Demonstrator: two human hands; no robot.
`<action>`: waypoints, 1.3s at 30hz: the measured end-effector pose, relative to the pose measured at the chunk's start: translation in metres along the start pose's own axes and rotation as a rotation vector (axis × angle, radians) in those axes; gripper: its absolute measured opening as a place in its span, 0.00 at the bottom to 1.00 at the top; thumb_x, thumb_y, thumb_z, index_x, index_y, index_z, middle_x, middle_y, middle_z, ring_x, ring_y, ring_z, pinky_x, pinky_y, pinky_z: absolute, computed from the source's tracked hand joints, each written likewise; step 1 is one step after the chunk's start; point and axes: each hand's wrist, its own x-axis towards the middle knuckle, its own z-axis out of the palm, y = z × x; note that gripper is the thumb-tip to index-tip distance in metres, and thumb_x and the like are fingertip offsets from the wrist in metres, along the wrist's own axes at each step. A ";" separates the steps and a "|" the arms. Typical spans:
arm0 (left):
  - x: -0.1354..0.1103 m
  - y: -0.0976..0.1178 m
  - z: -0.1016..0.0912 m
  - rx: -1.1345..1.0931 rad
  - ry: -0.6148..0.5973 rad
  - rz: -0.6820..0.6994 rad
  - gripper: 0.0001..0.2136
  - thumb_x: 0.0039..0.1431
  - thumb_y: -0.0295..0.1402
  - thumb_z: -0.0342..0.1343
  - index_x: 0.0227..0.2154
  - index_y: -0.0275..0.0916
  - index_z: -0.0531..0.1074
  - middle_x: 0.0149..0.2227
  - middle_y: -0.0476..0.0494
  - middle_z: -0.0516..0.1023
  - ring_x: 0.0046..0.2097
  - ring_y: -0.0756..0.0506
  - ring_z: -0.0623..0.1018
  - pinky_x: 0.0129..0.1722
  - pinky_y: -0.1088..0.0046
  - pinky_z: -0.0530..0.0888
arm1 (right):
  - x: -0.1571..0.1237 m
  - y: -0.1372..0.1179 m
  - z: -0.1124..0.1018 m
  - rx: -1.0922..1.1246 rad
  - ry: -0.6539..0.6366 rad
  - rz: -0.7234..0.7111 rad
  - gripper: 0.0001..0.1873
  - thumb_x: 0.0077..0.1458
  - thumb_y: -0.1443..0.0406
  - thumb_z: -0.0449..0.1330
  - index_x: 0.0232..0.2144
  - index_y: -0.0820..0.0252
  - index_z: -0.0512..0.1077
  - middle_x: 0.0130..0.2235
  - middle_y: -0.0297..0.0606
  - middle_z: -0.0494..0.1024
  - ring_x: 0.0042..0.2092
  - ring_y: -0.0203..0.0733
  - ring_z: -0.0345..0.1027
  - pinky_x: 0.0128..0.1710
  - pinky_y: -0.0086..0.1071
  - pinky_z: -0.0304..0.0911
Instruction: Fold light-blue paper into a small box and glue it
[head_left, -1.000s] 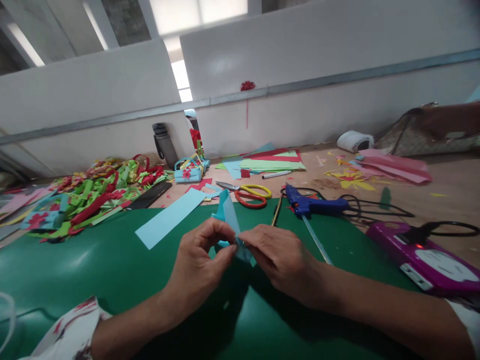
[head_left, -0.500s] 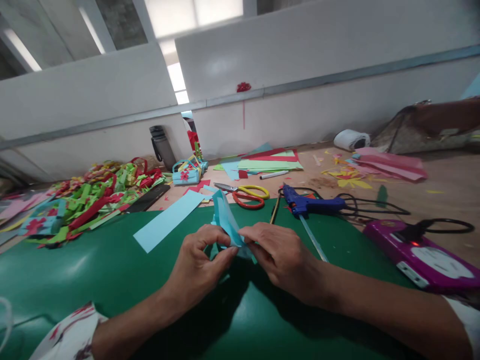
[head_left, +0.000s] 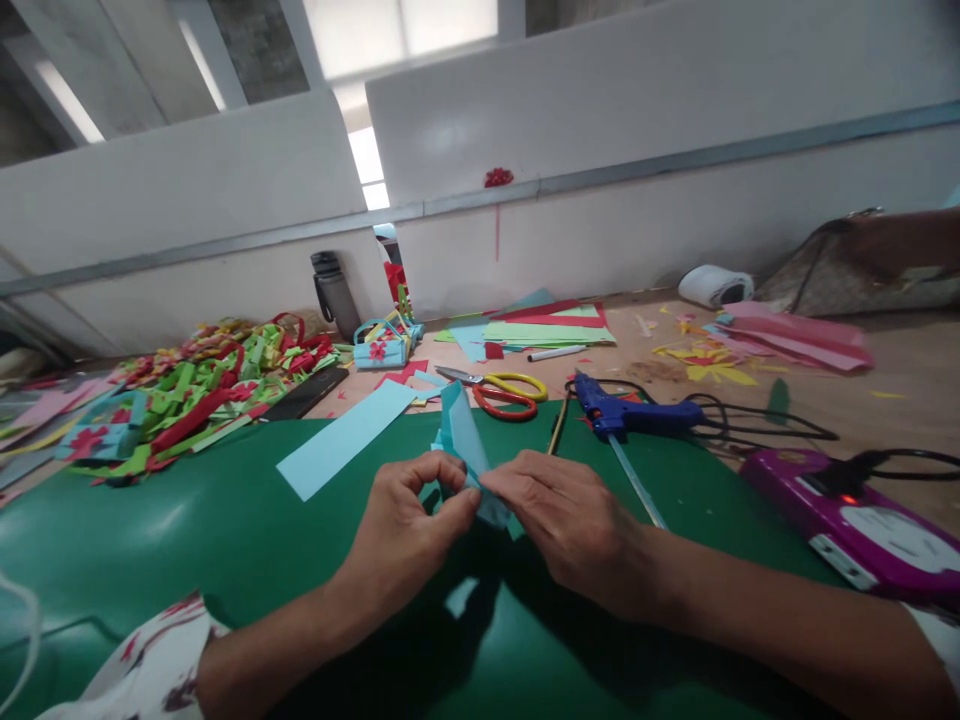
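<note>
My left hand (head_left: pixel 405 535) and my right hand (head_left: pixel 566 520) meet over the green mat (head_left: pixel 187 540), both pinching a folded light blue paper piece (head_left: pixel 463 445). The paper stands up between the fingertips, its lower part hidden behind my fingers. A flat light blue paper strip (head_left: pixel 346 436) lies on the mat just left of my hands. A small blue scrap (head_left: pixel 459 597) lies on the mat under my wrists.
Scissors with yellow and red handles (head_left: pixel 504 390), a blue glue gun (head_left: pixel 634 417) with its cable and a purple device (head_left: pixel 855 520) lie to the right. A heap of green and red paper strips (head_left: pixel 195 385), a small paper basket (head_left: pixel 379 348), a dark bottle (head_left: pixel 334 295) and stacked coloured sheets (head_left: pixel 540 325) sit further back.
Both hands keep pinching the blue paper and have shifted only slightly; the paper's upright flap tilts a little differently. The camera has moved slightly.
</note>
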 end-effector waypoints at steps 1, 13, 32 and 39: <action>0.000 0.000 0.000 -0.008 0.001 -0.014 0.08 0.49 0.32 0.54 0.19 0.37 0.65 0.23 0.52 0.67 0.24 0.52 0.65 0.25 0.78 0.64 | 0.000 0.000 0.000 0.005 0.004 0.001 0.16 0.54 0.78 0.47 0.43 0.67 0.66 0.34 0.45 0.76 0.34 0.40 0.68 0.36 0.36 0.68; 0.001 -0.004 0.005 -0.074 -0.011 -0.058 0.08 0.48 0.32 0.54 0.18 0.37 0.63 0.21 0.53 0.64 0.25 0.52 0.62 0.26 0.77 0.62 | -0.001 -0.006 0.003 0.039 0.029 0.369 0.12 0.54 0.74 0.52 0.41 0.61 0.64 0.34 0.39 0.74 0.36 0.38 0.69 0.36 0.31 0.65; 0.000 -0.010 0.012 -0.133 0.029 -0.052 0.07 0.47 0.31 0.53 0.19 0.36 0.63 0.19 0.53 0.62 0.23 0.54 0.61 0.22 0.78 0.60 | 0.003 -0.003 0.005 -0.061 0.022 0.331 0.08 0.52 0.76 0.51 0.29 0.62 0.66 0.26 0.36 0.71 0.28 0.36 0.65 0.28 0.28 0.60; 0.000 -0.005 0.013 -0.188 0.031 -0.079 0.08 0.47 0.31 0.54 0.19 0.36 0.62 0.20 0.54 0.61 0.22 0.55 0.59 0.21 0.81 0.59 | 0.006 -0.003 0.001 -0.183 -0.029 0.115 0.10 0.56 0.76 0.49 0.30 0.67 0.69 0.27 0.42 0.72 0.30 0.39 0.62 0.31 0.33 0.61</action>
